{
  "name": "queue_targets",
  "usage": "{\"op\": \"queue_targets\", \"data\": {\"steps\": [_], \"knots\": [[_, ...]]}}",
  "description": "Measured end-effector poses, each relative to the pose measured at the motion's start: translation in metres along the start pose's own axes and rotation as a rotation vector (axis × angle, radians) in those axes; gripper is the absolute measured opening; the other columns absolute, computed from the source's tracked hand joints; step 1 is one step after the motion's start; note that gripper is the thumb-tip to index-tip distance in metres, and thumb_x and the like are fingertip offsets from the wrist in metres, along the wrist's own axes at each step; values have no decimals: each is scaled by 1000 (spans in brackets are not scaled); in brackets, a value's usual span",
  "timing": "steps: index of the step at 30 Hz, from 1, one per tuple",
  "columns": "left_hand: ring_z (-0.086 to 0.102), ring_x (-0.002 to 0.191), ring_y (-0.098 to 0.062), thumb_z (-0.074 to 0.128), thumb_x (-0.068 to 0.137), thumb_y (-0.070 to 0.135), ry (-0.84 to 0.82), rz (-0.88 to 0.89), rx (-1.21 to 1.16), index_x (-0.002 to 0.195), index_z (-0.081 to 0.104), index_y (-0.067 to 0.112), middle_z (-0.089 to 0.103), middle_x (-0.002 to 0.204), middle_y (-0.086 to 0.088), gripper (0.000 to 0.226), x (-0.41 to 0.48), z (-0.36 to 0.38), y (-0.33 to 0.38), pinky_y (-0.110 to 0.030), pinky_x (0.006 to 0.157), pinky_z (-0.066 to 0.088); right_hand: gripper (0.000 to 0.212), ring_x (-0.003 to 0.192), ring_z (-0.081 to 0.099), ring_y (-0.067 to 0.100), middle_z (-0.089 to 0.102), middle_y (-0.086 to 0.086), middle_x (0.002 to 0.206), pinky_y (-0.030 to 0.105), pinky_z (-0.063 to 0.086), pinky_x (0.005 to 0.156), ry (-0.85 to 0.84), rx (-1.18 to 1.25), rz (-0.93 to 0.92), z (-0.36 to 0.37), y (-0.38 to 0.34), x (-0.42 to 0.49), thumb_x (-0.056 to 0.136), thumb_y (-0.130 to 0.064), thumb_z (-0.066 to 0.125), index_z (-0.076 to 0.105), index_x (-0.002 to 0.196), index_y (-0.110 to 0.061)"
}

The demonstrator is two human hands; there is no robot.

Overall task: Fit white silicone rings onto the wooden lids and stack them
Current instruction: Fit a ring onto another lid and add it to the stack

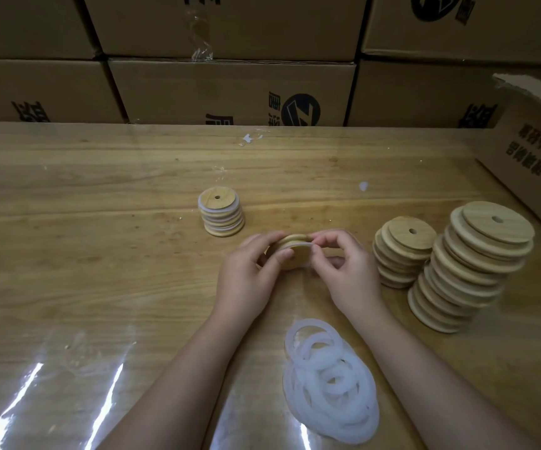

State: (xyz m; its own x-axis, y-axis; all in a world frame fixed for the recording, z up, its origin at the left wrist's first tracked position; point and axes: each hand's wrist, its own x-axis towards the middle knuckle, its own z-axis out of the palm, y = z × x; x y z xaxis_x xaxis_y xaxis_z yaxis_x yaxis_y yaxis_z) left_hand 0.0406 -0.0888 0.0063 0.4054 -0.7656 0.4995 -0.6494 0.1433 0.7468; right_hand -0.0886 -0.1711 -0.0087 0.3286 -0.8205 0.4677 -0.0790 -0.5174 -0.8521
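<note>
A wooden lid [296, 259] is held on edge just above the table [100, 222]. It is gripped by the curled fingers and thumb of the left hand [246, 271], and a white silicone ring [296, 245] is pinched against its rim by the right hand [347, 271]. The ring is seen seated only along the top of the rim; the rest is hidden by fingers.

If the pinch is relaxed before the ring is worked all the way round, the stretched silicone would likely be pulled back off the rim, or be left twisted. The tall stack of bare lids [470, 271] is staggered and leaning, close beside the right forearm, so it could be toppled by a careless sweep. The shorter bare stack [404, 251] stands against it and could be taken down too. The finished stack [223, 212] is slightly uneven, and a lid set on it off-centre might be made to slide.

Broad open table is offered to the left. The far side is closed by a wall of cartons [230, 89], and the right by an open carton [528, 157]. The pile of loose rings [331, 384] lies between the forearms, near the front edge.
</note>
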Motion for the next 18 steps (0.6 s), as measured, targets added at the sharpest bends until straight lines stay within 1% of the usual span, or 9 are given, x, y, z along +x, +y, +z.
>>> {"op": "queue_targets", "data": {"steps": [2, 4, 5, 7, 9, 11, 14, 16, 18], "knots": [[51, 69, 5, 69, 83, 13, -5, 0, -3, 105, 69, 14, 62, 91, 12, 22, 0, 0, 0, -5, 65, 35, 13, 85, 65, 17, 65, -4, 96, 38, 58, 65, -6, 5, 23, -1, 1, 0, 82, -7, 61, 60, 83, -20], [50, 71, 6, 68, 83, 12, -18, 4, -10, 106, 69, 13, 62, 92, 11, 22, 0, 0, 0, -5, 66, 35, 21, 79, 67, 19, 65, -1, 97, 36, 58, 64, -9, 7, 51, -1, 0, 0, 83, -5, 61, 59, 82, -25], [50, 72, 7, 68, 84, 11, -26, 7, -10, 106, 68, 12, 63, 93, 9, 22, 0, 0, 0, -5, 67, 35, 23, 76, 67, 15, 65, 1, 97, 33, 58, 63, -10, 10, 62, -2, 0, 0, 84, -4, 62, 59, 82, -26], [51, 74, 8, 67, 84, 10, -31, -6, -24, 106, 68, 11, 63, 94, 7, 22, 1, 0, -1, -5, 67, 35, 20, 72, 67, 8, 65, 0, 97, 30, 58, 62, -18, 14, 65, -2, -2, 0, 85, -2, 61, 60, 84, -22], [51, 74, 8, 67, 84, 10, -26, -41, -48, 105, 68, 12, 64, 95, 6, 21, 1, 0, -1, -6, 68, 36, 15, 71, 66, 5, 63, -2, 95, 29, 58, 62, -33, -8, 57, -3, -3, 0, 85, -3, 61, 61, 86, -18], [51, 72, 6, 67, 85, 11, -25, -87, -81, 105, 68, 15, 64, 95, 8, 20, 2, 0, -2, -7, 68, 37, 14, 70, 64, 4, 64, 0, 93, 24, 56, 62, -53, -23, 70, -3, -4, 0, 86, -5, 61, 61, 87, -18], [49, 66, 3, 66, 86, 13, -21, -142, -134, 104, 66, 20, 65, 93, 8, 20, 3, 0, -4, -14, 68, 40, 10, 74, 63, 7, 66, 2, 89, 15, 50, 63, -84, -56, 128, -3, -4, 1, 86, -9, 62, 61, 85, -20], [48, 65, -2, 65, 86, 14, -23, -175, -161, 104, 66, 21, 65, 91, 6, 19, 3, 0, -5, -24, 67, 44, 9, 76, 62, 9, 67, 2, 88, 14, 49, 66, -99, -45, 177, -3, -3, 1, 85, -10, 63, 61, 84, -19], [48, 64, -9, 64, 87, 14, -16, -214, -185, 102, 66, 25, 63, 83, 10, 18, 3, 0, -5, -32, 64, 46, 7, 75, 62, 8, 67, 1, 88, 15, 48, 67, -114, -44, 197, -3, -3, 1, 85, -11, 64, 62, 85, -18]]}}
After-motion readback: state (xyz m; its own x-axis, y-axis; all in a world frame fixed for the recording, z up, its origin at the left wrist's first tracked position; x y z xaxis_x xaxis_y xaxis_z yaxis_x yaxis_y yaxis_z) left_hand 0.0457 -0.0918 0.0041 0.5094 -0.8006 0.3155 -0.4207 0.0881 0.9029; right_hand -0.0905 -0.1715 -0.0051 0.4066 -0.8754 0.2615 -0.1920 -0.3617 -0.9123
